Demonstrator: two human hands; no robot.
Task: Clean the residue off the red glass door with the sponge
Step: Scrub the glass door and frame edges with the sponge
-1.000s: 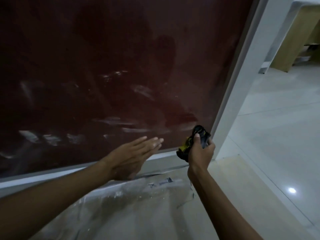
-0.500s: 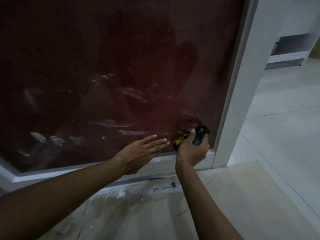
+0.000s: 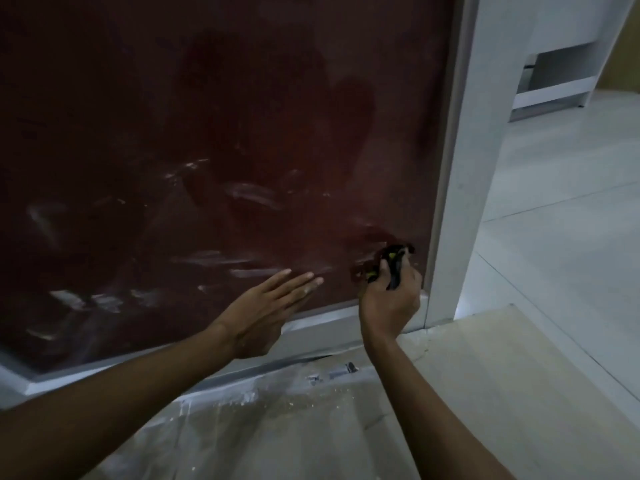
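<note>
No writing, brand or label legible anywhere in the head view; light is dim.

Count: two hands, one sponge, one door panel, one white cabinet.

Red glass door (image 3: 207,116) fills the frame from 9 through 12 o'clock to about 1 o'clock. White residue streaks (image 3: 252,195) scattered over its lower half, densest toward 8–9 o'clock and near centre; individual smears too blurred to count reliably. Pale door frame (image 3: 460,168) runs upright along the glass's right edge; a bottom rail (image 3: 322,323) slants under the glass.

Right hand (image 3: 389,299), just right of centre at 4 o'clock: fingers curled tight round the sponge (image 3: 393,265), a dark wad with yellow showing. Sponge sits against the glass at its lower right corner, just beside the door frame.

Left hand (image 3: 273,306), at about 6 o'clock from centre: fingers straight and together, holding nothing, fingertips at the glass near its lower edge; whether they touch it cannot be told.

Floor (image 3: 554,271) is pale tile, 3 to 5 o'clock. Plastic sheet (image 3: 263,431) with white flecks lies below the rail at 6 o'clock. White cabinet (image 3: 571,46) at 2 o'clock has one open compartment; contents not discernible.
</note>
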